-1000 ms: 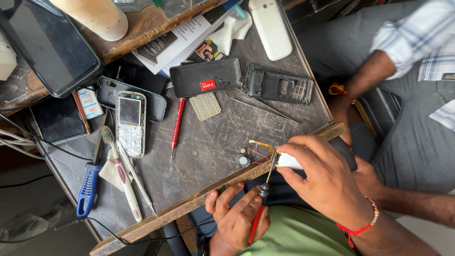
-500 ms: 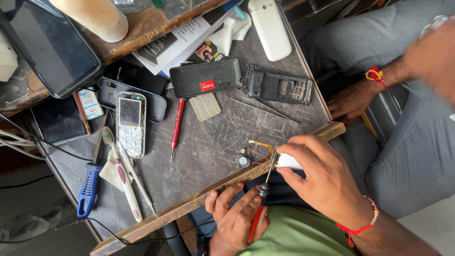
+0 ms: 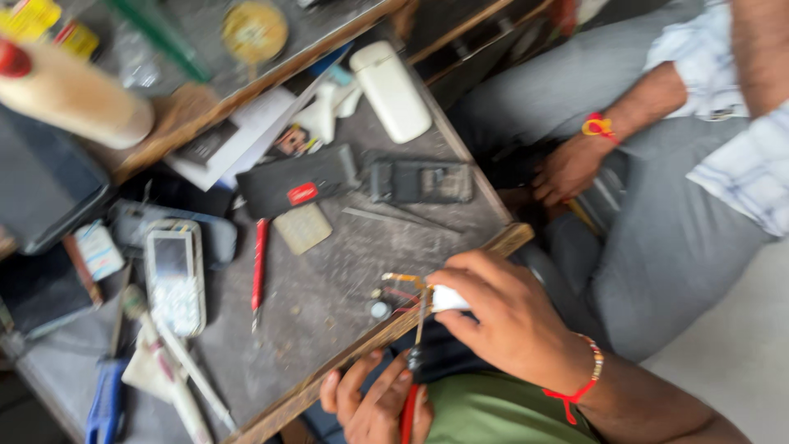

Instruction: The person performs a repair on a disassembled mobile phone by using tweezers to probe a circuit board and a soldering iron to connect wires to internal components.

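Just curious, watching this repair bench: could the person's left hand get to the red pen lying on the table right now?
Probably yes, but not freely: the left hand sits at the table's near edge gripping a red-handled tool, so it is occupied. The red pen lies uncovered on the table, nothing between.

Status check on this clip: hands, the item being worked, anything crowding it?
Right hand grip on a small white part at the bench edge. Left hand holds a red-handled tool. Small loose parts beside it.
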